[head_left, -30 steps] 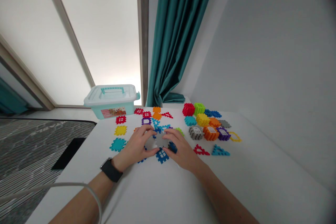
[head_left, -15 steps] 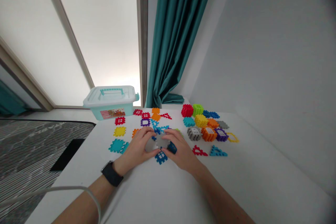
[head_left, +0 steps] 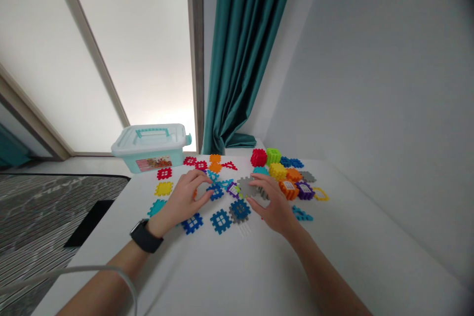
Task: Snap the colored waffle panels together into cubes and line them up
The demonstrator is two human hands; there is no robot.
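Your right hand (head_left: 272, 202) is pinching a grey waffle-edged plastic tile (head_left: 245, 186), which is lying nearer that hand, long axis running sideways above the white bench (head_left: 207, 266), while your loosely curled left hand (head_left: 183, 199) is resting apart, just beside a blue plastic lattice tile (head_left: 215, 192).

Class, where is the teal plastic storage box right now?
In the head view, the teal plastic storage box sits at the far left edge of the white table, just behind the red lattice tiles and left of the teal curtain.
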